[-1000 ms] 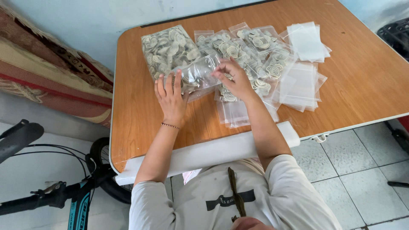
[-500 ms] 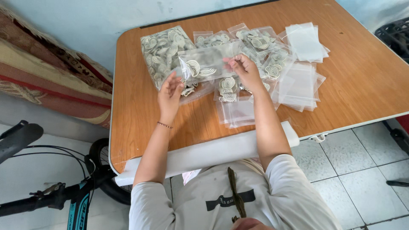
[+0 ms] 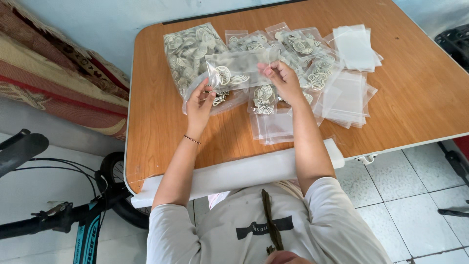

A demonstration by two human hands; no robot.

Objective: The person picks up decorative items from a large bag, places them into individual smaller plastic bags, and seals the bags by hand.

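Two hands, left hand (image 3: 199, 103) and right hand (image 3: 279, 78), gripping clear bag (image 3: 237, 71) ends, bare table (image 3: 420, 93) rightward.

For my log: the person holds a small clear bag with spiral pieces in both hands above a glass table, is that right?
Not quite: the table is wooden with an orange-brown top, not glass, as the head view shows. The rest stands: left hand and right hand hold the small clear bag of spiral pieces.

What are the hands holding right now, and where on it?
A small clear plastic bag with pale spiral pieces: left hand at its lower left corner, right hand at its right edge.
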